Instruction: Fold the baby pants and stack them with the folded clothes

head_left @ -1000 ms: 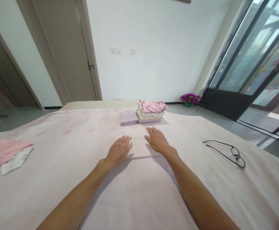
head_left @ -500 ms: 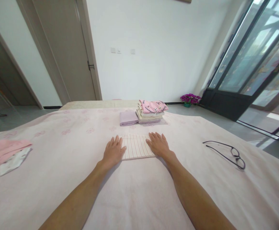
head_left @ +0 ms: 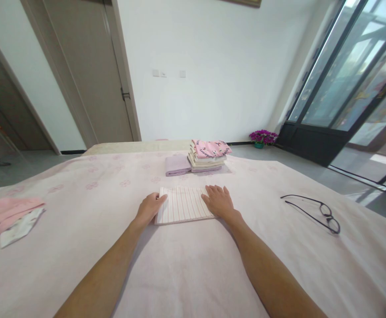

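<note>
A folded striped cloth [head_left: 183, 205], cream with thin reddish-brown lines, lies flat on the pink bedspread [head_left: 193, 269]. My left hand [head_left: 150, 206] grips its left edge, thumb on top and fingers curled at the side, partly hidden. On the cloth's right end my right hand [head_left: 219, 201] rests palm down with fingers stretched out. Beyond the cloth stands a stack of folded clothes [head_left: 208, 160], topped by a pink printed garment [head_left: 209, 149]. A folded lilac cloth [head_left: 178, 165] lies against the stack's left side.
Black-framed glasses [head_left: 325, 211] lie unfolded on the right of the bedspread. At the far left are a pink garment [head_left: 7, 214] and a white patterned cloth [head_left: 22, 227] partly under it. Purple flowers [head_left: 263, 136] stand on the floor near the glass door [head_left: 332, 106].
My left hand has slid from lying flat on the cloth to its left edge and closed there, uncovering the left end. My right hand has stayed nearly still.
</note>
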The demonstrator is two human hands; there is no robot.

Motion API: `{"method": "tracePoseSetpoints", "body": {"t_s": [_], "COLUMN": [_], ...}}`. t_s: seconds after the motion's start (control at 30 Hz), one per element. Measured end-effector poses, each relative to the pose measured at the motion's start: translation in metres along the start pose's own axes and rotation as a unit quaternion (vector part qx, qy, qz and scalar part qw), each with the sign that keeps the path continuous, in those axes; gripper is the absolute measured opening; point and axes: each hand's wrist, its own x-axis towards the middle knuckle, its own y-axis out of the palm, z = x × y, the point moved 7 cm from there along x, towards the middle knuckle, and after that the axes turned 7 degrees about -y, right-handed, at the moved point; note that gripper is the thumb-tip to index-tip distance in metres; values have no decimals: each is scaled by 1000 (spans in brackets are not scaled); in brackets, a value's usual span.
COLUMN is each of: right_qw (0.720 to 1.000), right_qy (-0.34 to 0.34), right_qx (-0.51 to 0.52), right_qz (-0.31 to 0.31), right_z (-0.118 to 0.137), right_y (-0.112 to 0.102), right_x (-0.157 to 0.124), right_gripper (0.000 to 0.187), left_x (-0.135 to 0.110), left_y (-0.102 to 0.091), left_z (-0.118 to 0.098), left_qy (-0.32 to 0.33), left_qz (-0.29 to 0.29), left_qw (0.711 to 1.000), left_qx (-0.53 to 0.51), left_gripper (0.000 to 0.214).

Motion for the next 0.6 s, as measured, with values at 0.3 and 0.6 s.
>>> {"method": "tracePoseSetpoints", "body": {"t_s": [0.3,0.6], "right_qw": [1000,982], "right_qy": [-8,-185], "right_qx": [-2,38], "right_qz": [-10,-30], "right_z": [8,88], "right_y": [-10,-29], "right_x": [-2,-11], "right_gripper": [52,43], "left_x": [5,27], "left_y": [4,-52], "left_z": [2,71], "left_qy": [8,-35], "left_qz": [-6,13], "left_qw": [1000,995], "left_qx": [-4,-90], "left_gripper": [33,34]}}
